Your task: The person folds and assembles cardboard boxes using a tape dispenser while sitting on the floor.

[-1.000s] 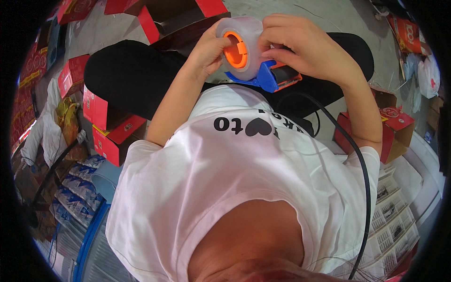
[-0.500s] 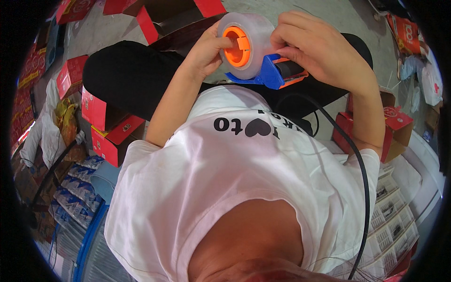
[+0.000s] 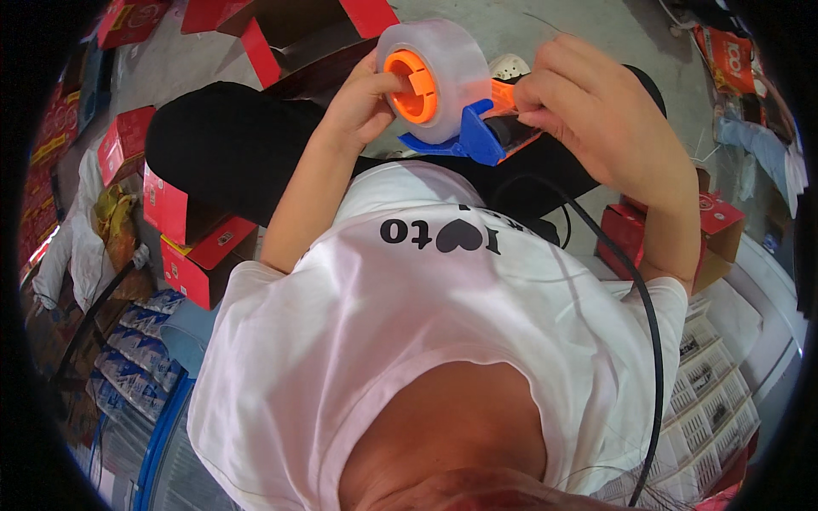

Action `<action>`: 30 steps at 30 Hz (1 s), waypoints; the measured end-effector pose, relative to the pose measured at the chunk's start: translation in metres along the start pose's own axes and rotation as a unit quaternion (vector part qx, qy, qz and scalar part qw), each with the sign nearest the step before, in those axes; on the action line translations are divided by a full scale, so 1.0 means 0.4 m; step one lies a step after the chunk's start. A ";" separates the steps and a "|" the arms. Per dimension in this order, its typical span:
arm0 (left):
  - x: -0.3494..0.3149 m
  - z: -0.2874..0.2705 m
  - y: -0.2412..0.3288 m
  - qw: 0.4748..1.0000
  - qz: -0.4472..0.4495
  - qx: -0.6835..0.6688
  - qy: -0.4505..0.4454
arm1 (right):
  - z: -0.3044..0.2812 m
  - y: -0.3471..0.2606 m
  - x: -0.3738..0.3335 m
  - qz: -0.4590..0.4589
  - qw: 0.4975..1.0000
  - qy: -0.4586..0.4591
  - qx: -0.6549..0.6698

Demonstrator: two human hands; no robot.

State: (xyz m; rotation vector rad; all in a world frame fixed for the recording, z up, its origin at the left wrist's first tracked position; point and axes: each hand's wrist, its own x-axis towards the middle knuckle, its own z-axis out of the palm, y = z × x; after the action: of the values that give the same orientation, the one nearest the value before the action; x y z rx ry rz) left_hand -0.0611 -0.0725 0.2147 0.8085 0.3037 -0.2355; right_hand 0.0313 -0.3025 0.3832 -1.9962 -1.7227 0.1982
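Observation:
A tape dispenser (image 3: 482,134) with a blue frame, an orange hub and a dark roller is held up above my lap. On its hub sits a thick roll of clear packing tape (image 3: 464,64). My left hand (image 3: 362,100) grips the roll from the left, its thumb in the orange core and its fingers hidden behind. At the dispenser's roller end, the fingers of my right hand (image 3: 567,102) are closed in a pinch. They seem to hold the tape's loose end, though the clear film is hard to make out there.
An opened red carton (image 3: 298,38) lies beyond my knees. More red boxes stand at my left (image 3: 200,264) and right (image 3: 720,226). A black cable (image 3: 652,341) runs down past my right side. White plastic baskets (image 3: 707,383) are at the lower right.
My right hand has shifted slightly right and down, away from the roll, uncovering an orange part of the dispenser. The dispenser and my left hand have moved a little left.

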 end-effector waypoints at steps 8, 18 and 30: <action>-0.018 -0.030 0.020 0.996 0.017 -0.085 0.036 | -0.018 -0.026 -0.051 0.011 0.999 0.021 -0.032; -0.035 -0.048 0.040 0.991 0.036 -0.127 0.023 | -0.026 -0.009 -0.087 0.014 0.992 0.075 -0.099; -0.037 -0.005 0.088 0.972 0.091 -0.184 0.112 | 0.033 0.069 -0.160 0.029 0.940 0.224 0.257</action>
State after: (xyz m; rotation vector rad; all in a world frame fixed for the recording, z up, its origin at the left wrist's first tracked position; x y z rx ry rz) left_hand -0.0640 -0.0463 0.2421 0.4896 0.4677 0.0852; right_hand 0.0381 -0.3627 0.3460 -1.5548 -1.1744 0.1734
